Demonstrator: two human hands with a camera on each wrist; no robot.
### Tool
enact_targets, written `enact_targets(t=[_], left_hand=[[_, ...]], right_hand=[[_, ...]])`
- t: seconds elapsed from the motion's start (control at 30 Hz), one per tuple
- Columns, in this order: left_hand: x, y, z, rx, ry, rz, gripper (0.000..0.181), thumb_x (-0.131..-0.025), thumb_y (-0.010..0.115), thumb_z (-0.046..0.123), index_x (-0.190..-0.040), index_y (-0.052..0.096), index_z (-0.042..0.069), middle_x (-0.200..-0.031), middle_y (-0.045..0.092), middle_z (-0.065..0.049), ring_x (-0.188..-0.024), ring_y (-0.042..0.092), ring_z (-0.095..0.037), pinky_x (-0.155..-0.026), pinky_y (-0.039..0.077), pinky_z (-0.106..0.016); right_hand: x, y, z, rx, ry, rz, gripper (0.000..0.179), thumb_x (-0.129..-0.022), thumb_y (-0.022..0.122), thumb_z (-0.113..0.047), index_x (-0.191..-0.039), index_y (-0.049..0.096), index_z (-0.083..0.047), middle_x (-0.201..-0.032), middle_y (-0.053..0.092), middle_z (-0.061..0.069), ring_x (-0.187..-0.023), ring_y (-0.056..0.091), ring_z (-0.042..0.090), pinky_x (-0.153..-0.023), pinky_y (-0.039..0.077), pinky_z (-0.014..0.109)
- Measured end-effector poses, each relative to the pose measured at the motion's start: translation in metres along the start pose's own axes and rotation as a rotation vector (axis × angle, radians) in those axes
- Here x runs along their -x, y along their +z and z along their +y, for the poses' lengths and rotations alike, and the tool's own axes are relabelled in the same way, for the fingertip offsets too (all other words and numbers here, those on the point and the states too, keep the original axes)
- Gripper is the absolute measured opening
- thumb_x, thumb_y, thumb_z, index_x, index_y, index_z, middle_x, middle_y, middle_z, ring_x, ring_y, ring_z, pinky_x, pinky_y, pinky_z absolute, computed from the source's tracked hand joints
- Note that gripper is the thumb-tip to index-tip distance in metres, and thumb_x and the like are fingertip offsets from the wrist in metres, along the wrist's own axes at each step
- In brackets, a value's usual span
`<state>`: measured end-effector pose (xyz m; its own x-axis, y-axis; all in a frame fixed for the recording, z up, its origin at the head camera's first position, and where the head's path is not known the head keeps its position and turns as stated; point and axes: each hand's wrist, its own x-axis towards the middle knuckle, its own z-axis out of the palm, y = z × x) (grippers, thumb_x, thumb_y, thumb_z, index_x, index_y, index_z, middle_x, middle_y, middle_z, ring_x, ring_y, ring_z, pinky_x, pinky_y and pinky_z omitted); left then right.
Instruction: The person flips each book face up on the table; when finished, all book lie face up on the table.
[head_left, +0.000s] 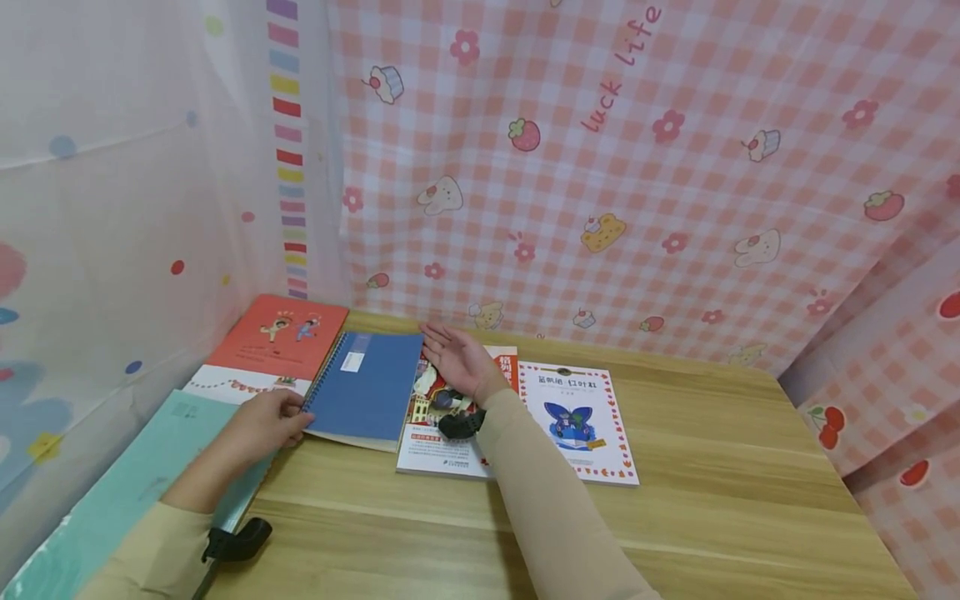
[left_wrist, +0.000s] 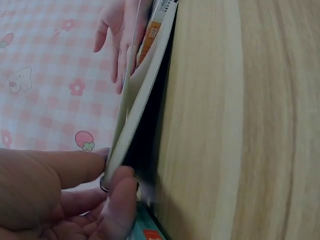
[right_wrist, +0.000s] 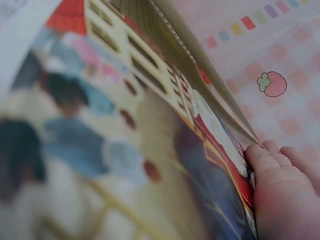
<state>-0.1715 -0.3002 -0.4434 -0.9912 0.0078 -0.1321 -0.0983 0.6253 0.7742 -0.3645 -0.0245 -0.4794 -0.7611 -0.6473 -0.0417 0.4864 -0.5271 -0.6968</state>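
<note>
Notebook with a blue cover and spiral binding (head_left: 367, 396) lies between both hands — the left hand (head_left: 266, 421) pinches its 8 o'clock corner, probably to control the bound edge. The right hand (head_left: 461, 362), fingers straight and grasping nothing, is at its 1 o'clock corner, perhaps guiding that side. A red-and-white book (head_left: 247, 342) sits at 10 o'clock, a multicoloured picture-covered book (head_left: 438, 450) at 3. A pink checked curtain (head_left: 555, 200) bounds 12 o'clock — the wooden bench (head_left: 720, 467) offers room toward 4.
</note>
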Motion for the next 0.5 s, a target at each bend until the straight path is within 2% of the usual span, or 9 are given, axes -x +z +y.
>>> enact_targets(t=[0.17,0.33,0.4,0.5], left_hand=[[-0.001,0.003,0.003,-0.139,0.014,0.006,0.044,-0.1,0.064,0.012,-0.129,0.051,-0.019,-0.106,0.065,-0.022,-0.077,0.069,-0.019,-0.068,0.058,-0.038],[-0.002,0.003,0.004,-0.218,0.031,0.019,0.042,-0.098,0.067,0.013,-0.125,0.054,-0.018,-0.1,0.066,-0.019,-0.073,0.067,-0.018,-0.064,0.055,-0.037],[-0.003,0.004,0.005,-0.238,0.041,0.023,0.041,-0.098,0.067,0.012,-0.124,0.055,-0.017,-0.096,0.066,-0.016,-0.072,0.066,-0.018,-0.063,0.053,-0.037],[-0.003,0.005,0.006,-0.271,0.06,0.028,0.038,-0.098,0.068,0.013,-0.12,0.057,-0.016,-0.09,0.064,-0.012,-0.07,0.062,-0.017,-0.063,0.05,-0.037]], right_hand=[[0.001,0.002,0.003,0.062,-0.017,0.023,0.056,-0.113,0.033,-0.014,-0.162,0.009,-0.001,-0.169,0.01,0.013,-0.156,0.005,0.026,-0.124,0.017,0.033],[0.002,0.008,0.007,0.224,-0.068,0.041,0.053,-0.112,0.033,-0.007,-0.161,0.014,0.001,-0.169,0.014,0.013,-0.156,0.01,0.025,-0.123,0.02,0.032],[0.003,0.012,0.009,0.368,-0.091,0.059,0.052,-0.111,0.036,-0.005,-0.16,0.019,0.001,-0.168,0.017,0.013,-0.155,0.014,0.025,-0.121,0.027,0.034],[0.004,0.019,0.012,0.687,-0.092,0.086,0.056,-0.107,0.045,-0.001,-0.159,0.026,-0.001,-0.169,0.016,0.008,-0.154,0.017,0.023,-0.117,0.034,0.036]])
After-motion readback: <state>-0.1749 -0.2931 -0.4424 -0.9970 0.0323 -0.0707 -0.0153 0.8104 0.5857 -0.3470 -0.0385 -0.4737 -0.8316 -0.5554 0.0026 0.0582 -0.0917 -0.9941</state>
